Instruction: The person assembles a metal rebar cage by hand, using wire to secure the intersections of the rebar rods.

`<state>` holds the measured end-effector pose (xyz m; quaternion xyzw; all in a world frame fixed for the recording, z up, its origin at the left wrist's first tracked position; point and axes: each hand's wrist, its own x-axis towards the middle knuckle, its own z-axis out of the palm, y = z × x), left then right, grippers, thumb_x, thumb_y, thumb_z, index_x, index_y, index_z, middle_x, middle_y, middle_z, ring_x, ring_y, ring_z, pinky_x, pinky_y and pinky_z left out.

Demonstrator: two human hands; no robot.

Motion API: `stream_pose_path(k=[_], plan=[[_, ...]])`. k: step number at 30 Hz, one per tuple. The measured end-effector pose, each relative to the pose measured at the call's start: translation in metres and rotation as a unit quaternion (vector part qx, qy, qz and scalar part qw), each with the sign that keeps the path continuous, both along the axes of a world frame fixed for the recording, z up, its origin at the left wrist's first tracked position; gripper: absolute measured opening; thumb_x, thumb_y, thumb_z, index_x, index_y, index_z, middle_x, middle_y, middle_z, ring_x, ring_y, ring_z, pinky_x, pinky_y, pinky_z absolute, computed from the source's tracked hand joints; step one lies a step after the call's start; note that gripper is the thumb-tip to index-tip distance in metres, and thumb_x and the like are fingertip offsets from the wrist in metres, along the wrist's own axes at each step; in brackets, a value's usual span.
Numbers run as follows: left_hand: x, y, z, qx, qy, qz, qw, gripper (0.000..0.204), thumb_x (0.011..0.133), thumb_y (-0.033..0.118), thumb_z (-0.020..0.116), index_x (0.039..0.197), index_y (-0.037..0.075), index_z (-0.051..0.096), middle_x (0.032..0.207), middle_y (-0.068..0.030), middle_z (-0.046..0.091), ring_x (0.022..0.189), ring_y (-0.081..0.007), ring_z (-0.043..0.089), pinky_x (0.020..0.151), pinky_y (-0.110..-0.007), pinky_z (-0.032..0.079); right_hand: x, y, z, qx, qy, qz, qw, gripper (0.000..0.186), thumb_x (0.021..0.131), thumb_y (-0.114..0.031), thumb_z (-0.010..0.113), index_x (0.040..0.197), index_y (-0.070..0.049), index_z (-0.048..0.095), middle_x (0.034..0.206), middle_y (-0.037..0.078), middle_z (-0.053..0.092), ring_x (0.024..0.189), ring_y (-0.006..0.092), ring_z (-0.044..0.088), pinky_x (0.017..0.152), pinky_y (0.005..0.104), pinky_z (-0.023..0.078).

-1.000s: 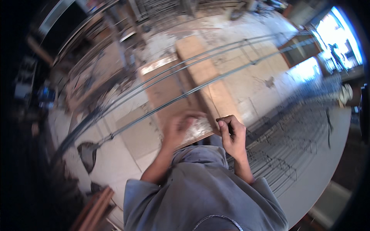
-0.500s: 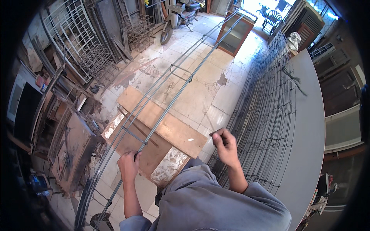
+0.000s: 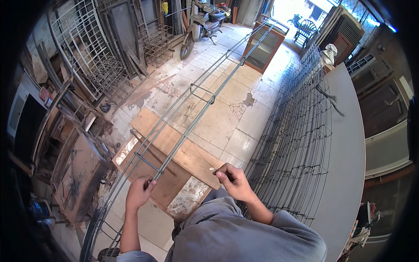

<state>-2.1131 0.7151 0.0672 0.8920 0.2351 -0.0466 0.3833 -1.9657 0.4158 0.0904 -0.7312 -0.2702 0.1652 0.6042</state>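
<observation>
left hand (image 3: 139, 192) now on one rebar cage (image 3: 192, 118)

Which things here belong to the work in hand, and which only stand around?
In the work: left hand gripping the long steel bar cage; right hand pinching a thin wire.

Standing around: motorbike, stacked wire cages, wooden boards.

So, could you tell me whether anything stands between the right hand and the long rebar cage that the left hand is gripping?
Nothing visible does. The left hand grips the rebar cage near a stirrup; the right hand, pinching something thin, is to the cage's right, with only the wooden boards lying below the gap.
</observation>
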Motion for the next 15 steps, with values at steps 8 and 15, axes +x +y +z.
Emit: stream_pose_path(k=[8,15], plan=[[0.014,0.002,-0.003,-0.109,0.036,0.022,0.993,0.039,0.095,0.034,0.059,0.087,-0.004,0.064,0.062,-0.0155,0.058,0.056,-0.026,0.059,0.058,-0.039,0.045,-0.012,0.006,-0.007,0.007,0.012,0.013,1.0,0.014,0.096,-0.01,0.059,0.087,0.002,0.059,0.067,-0.001,0.052,0.063,0.0056,0.044,0.056,0.0234,0.038],[0.016,-0.005,-0.008,-0.116,-0.014,0.014,0.993,0.039,0.095,0.036,0.058,0.096,-0.003,0.064,0.068,-0.0157,0.061,0.062,-0.0281,0.06,0.061,-0.039,0.046,-0.015,0.013,-0.02,0.01,0.022,0.027,0.999,0.016,0.096,-0.009,0.058,0.083,0.0,0.057,0.067,-0.002,0.051,0.063,0.0048,0.043,0.055,0.0228,0.037]])
